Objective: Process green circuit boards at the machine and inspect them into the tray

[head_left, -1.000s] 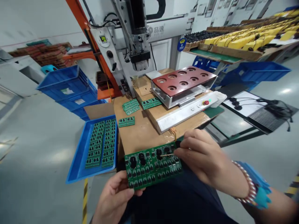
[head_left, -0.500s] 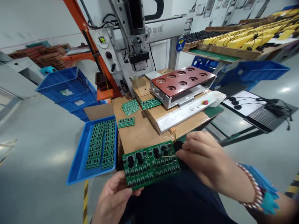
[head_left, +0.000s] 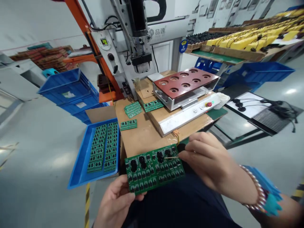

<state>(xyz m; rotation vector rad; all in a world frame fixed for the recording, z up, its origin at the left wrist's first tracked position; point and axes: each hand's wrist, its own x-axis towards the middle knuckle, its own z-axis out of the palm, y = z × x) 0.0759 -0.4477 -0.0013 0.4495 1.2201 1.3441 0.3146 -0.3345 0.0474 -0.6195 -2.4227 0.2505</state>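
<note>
My left hand (head_left: pixel 114 202) grips the lower left edge of a green printed circuit board (head_left: pixel 154 169), which carries rows of small black components and several larger round black parts. My right hand (head_left: pixel 209 161) pinches a thin wooden stick (head_left: pixel 171 157) between its fingers. The stick's tip lies over the board among the round black parts near its upper right. A dark round object (head_left: pixel 180 147) shows just beyond the board, partly behind my right fingers. A beaded bracelet (head_left: pixel 255 186) circles my right wrist.
A blue tray (head_left: pixel 80 164) of small green boards stands left of my hands. Several loose boards lie on a cardboard-covered bench (head_left: pixel 142 139), below an automated machine (head_left: pixel 140 41) with a red holed plate (head_left: pixel 185 82). Blue crates (head_left: pixel 68 88) stand at the left.
The board has turned slightly in my hands and the whole view has shifted a little. My right hand still holds the stick at the round black parts.
</note>
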